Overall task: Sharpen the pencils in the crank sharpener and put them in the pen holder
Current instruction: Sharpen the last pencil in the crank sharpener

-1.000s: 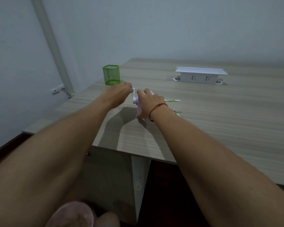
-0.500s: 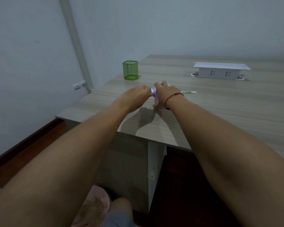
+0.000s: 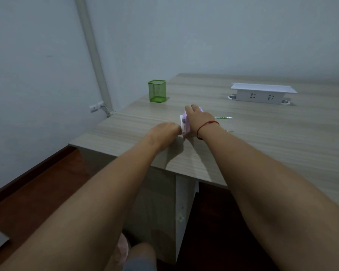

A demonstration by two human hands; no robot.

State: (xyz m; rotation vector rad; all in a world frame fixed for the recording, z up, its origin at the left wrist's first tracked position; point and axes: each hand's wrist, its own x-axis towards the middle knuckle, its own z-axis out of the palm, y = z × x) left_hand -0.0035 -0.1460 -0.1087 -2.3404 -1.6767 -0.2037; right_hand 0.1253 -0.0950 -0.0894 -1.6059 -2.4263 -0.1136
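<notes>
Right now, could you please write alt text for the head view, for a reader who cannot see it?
A person's right hand holds a pink sharpener down on a wooden table while the left hand curls at its crank side, its grip hidden. A green pencil shows right of it, and a green pen holder stands far left.
</notes>
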